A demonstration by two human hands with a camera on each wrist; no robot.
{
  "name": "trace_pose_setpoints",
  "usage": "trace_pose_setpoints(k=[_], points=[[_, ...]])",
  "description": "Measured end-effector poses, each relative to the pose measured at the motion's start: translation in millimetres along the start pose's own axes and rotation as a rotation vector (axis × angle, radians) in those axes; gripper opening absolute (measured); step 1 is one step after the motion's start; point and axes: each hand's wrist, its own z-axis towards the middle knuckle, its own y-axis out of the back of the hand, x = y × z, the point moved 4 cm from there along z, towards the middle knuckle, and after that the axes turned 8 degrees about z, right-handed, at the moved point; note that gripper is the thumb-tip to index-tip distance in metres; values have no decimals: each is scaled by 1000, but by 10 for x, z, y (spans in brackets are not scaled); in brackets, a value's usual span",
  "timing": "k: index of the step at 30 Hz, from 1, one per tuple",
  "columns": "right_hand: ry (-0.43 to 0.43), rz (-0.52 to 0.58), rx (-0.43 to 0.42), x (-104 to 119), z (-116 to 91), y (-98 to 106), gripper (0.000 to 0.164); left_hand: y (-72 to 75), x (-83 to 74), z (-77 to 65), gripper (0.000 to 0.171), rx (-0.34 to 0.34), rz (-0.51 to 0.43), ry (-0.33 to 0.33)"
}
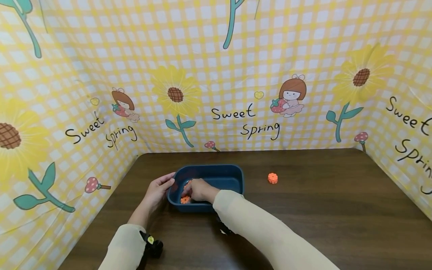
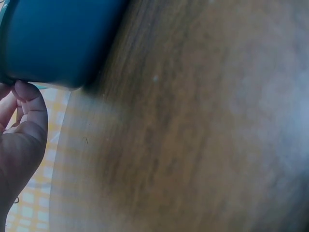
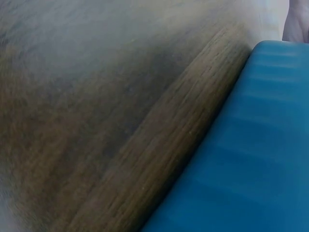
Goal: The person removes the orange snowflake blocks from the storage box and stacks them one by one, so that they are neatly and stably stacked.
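A dark blue rectangular container rests on the table, its outer wall large in the right wrist view. My left hand pinches its left end at the rim; the left wrist view has the thumb and fingers right at the container's edge. My right hand reaches down inside, at the left part. By its fingertips lie orange flower-shaped pieces, one orange piece in front and another orange piece partly behind the fingers. I cannot tell whether the right fingers grip one.
Apart from the container, to its right, a thick orange flower-shaped piece sits on the brown wooden table. A yellow checked cloth with printed flowers hangs around the table's back and sides.
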Motion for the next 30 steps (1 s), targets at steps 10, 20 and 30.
trace_pose_setpoints(k=[10,20,30], points=[[60,-86,28,30,10,-22,26,12,14,-3,47,-3,11,2],[53,-31,-34,50,-14,-3,16,-4,-2,2,46,-2,-7,-22],[62,-13,-38,56,-30,3,17,4,0,-14,47,-6,-6,-23]])
